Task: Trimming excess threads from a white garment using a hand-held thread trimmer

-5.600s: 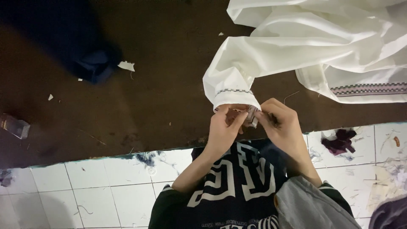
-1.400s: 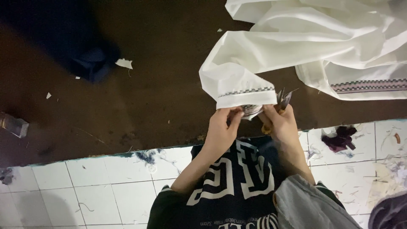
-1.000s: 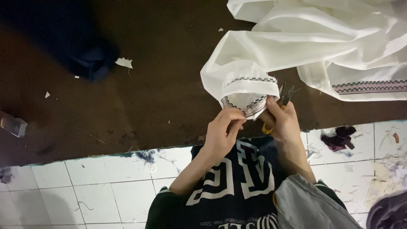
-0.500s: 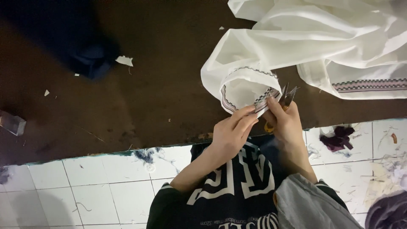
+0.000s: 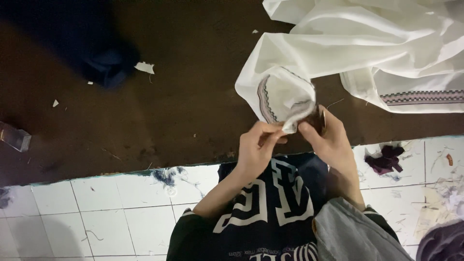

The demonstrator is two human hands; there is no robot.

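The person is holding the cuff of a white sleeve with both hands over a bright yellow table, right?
Not quite. The head view shows the table is dark brown, not bright yellow. The rest is right: the left hand and right hand both hold the cuff of the white sleeve over it.

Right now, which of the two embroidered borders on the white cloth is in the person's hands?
The curved border on the cuff, pinched by both hands at the table edge; the straight border lies flat to the right, untouched.

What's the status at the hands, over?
Left hand and right hand both pinch the embroidered cuff of the white garment. Small tool in right hand, unclear. Nothing blocking.
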